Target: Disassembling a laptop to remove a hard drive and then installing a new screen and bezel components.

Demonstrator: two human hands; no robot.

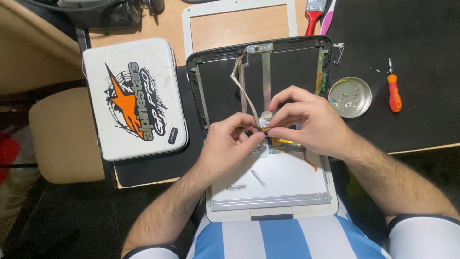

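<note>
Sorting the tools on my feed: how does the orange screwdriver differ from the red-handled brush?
The orange screwdriver lies fully in view on the black mat, beside the round metal dish; the red-handled brush is cut off by the top edge. The screwdriver is slim with a narrow metal tip; the brush has a broad, flat handle and metal ferrule. Both lie untouched, away from either hand.

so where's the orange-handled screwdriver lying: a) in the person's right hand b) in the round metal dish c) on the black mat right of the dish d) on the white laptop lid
c: the orange-handled screwdriver lies on the black mat, just right of the round metal dish, untouched by either hand.
</note>
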